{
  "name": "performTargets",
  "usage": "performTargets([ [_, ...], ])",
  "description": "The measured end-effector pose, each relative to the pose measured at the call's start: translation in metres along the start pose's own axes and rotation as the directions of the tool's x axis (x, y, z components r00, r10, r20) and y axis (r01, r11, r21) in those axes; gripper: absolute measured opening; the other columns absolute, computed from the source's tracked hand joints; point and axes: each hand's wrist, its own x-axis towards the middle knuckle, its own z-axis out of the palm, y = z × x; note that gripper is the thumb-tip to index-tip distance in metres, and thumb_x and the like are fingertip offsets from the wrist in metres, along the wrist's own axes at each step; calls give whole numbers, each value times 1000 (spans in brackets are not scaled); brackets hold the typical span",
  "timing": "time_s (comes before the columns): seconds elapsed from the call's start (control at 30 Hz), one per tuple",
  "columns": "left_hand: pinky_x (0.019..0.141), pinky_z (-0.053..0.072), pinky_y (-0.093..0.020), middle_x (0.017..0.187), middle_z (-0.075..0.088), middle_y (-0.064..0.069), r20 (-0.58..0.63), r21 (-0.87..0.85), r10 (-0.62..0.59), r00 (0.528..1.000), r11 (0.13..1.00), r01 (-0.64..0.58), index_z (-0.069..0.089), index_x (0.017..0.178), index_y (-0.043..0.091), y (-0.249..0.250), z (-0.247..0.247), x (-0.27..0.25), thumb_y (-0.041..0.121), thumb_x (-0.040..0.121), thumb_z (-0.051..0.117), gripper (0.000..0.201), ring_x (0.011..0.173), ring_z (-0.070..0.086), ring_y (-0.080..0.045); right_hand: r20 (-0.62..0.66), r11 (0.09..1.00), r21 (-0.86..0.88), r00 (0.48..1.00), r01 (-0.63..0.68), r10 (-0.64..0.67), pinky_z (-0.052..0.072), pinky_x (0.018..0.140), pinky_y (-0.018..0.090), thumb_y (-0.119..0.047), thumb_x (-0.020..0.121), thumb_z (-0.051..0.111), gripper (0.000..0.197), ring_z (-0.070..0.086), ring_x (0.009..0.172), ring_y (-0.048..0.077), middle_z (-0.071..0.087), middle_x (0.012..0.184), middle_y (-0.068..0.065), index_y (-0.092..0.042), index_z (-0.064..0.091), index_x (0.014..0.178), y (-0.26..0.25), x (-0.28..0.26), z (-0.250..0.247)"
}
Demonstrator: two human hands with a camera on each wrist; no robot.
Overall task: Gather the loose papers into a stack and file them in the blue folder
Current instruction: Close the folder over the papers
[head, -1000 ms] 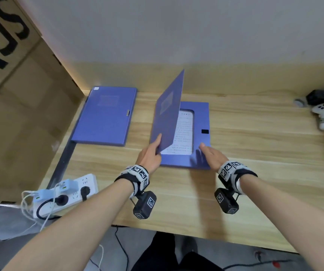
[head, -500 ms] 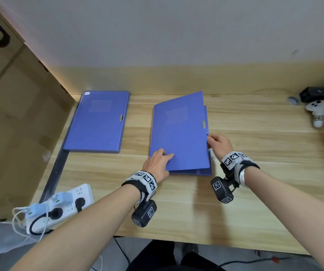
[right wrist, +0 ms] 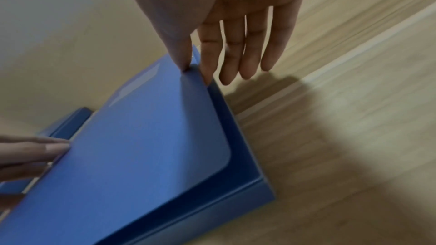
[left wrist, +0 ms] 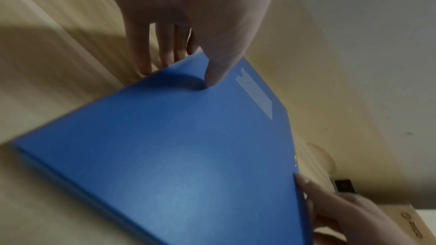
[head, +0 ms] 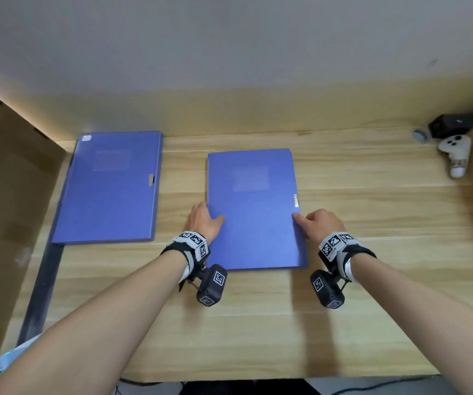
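Observation:
A blue folder (head: pixel 255 212) lies in the middle of the wooden table (head: pixel 372 223) with its cover down. No papers show; the cover hides the inside. My left hand (head: pixel 201 220) is at the folder's left edge, thumb pressing on the cover (left wrist: pixel 177 156) and straight fingers (left wrist: pixel 144 53) reaching down beside the spine to the table. My right hand (head: pixel 315 223) is at the right edge, just below the metal clasp (head: pixel 295 200). In the right wrist view, thumb and index finger pinch the cover's edge (right wrist: pixel 193 74), which stands slightly above the folder's tray (right wrist: pixel 235 137).
A second shut blue folder (head: pixel 110 186) lies at the back left. A white controller (head: pixel 454 155) and a black device (head: pixel 452 125) sit in the back right corner. Cardboard (head: pixel 10 195) walls the left side. Bare table lies between my arms and the front edge.
The cover, upright a second ago with printed paper showing beneath, has swung down flat. My left hand slid from the cover to the left edge; my right moved up the right edge.

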Motion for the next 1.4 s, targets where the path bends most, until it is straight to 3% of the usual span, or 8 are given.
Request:
performTargets([
  [0.23, 93, 52, -44, 123, 60, -10, -32, -51, -51, 998, 997, 49, 60, 123, 12, -3, 9, 20, 45, 75, 77, 60, 112, 61, -31, 46, 993, -99, 996, -66, 70, 48, 64, 33, -64, 85, 48, 61, 62, 68, 29, 67, 70, 8, -9, 68, 67, 2, 5, 6],
  [0.37, 88, 55, -45, 119, 65, -6, -28, -63, -80, 996, 995, 78, 61, 119, 15, -6, 12, 27, 49, 68, 78, 64, 107, 65, -29, 52, 986, -153, 995, -73, 81, 46, 68, 33, -62, 82, 52, 49, 62, 76, 30, 67, 79, 7, -16, 63, 68, -7, 12, 0],
  [0.53, 89, 56, -44, 120, 66, -5, -26, -138, -131, 991, 982, 127, 61, 119, 16, -5, 16, 27, 45, 68, 81, 62, 105, 67, -29, -60, 999, 37, 998, -9, 12, 44, 75, 34, -50, 76, 70, 43, 54, 83, 26, 57, 89, -4, -22, 53, 104, -18, 28, -1],
  [0.67, 82, 60, -45, 110, 71, -4, -29, -242, -220, 975, 948, 206, 66, 110, 14, 1, 12, 26, 39, 67, 82, 52, 94, 70, -28, -46, 996, 80, 998, 34, -30, 42, 70, 33, -43, 78, 73, 34, 62, 85, 34, 68, 90, 7, -13, 61, 89, -28, 37, 4],
  [0.8, 81, 61, -44, 105, 74, 1, -66, -346, -251, 966, 914, 213, 68, 105, 19, -4, -11, 32, 40, 61, 81, 50, 89, 72, -25, -64, 982, 169, 995, 86, -76, 40, 72, 30, -40, 76, 75, 28, 63, 88, 29, 63, 83, -2, -20, 59, 87, -46, 34, 6],
  [0.97, 84, 60, -43, 118, 70, -1, -168, -409, -248, 954, 898, 161, 69, 109, 21, -29, -70, 43, 49, 48, 75, 68, 101, 71, -27, -92, 961, 220, 985, 164, -147, 47, 80, 33, -42, 75, 77, 38, 66, 95, 27, 69, 90, 0, -17, 66, 101, -112, 27, 11],
  [1.2, 87, 59, -48, 117, 67, -6, -208, -425, -316, 926, 882, 205, 65, 115, 23, -100, -174, 76, 51, 52, 74, 69, 106, 66, -32, -41, 955, 204, 977, 214, -210, 45, 75, 31, -45, 75, 76, 31, 64, 92, 29, 65, 84, -1, -22, 61, 88, -244, 29, 53],
  [1.4, 91, 57, -51, 126, 66, -1, -187, -448, -350, 918, 862, 238, 64, 122, 30, -186, -220, 133, 64, 36, 69, 93, 115, 64, -29, 23, 967, 168, 980, 192, -199, 51, 73, 36, -49, 74, 75, 38, 64, 85, 34, 71, 86, 8, -13, 68, 83, -322, 34, 106],
])
